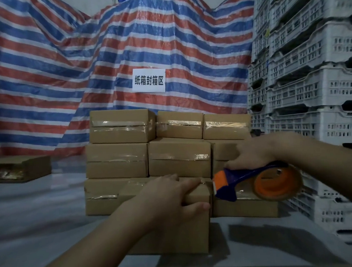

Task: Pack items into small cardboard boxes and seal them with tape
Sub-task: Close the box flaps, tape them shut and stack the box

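a brown box (178, 228) stands near the front of the table, its top shut. the left hand (167, 199) lies over its top right corner, thumb on the front side. just right of that corner is the tape gun (257, 182), blue and orange with a roll of clear tape. the right hand (254, 153) grips its handle from above. behind the box is a stack of boxes (164, 155), three rows high, each shut with shiny tape across the front. far left lies an open box (18, 169).
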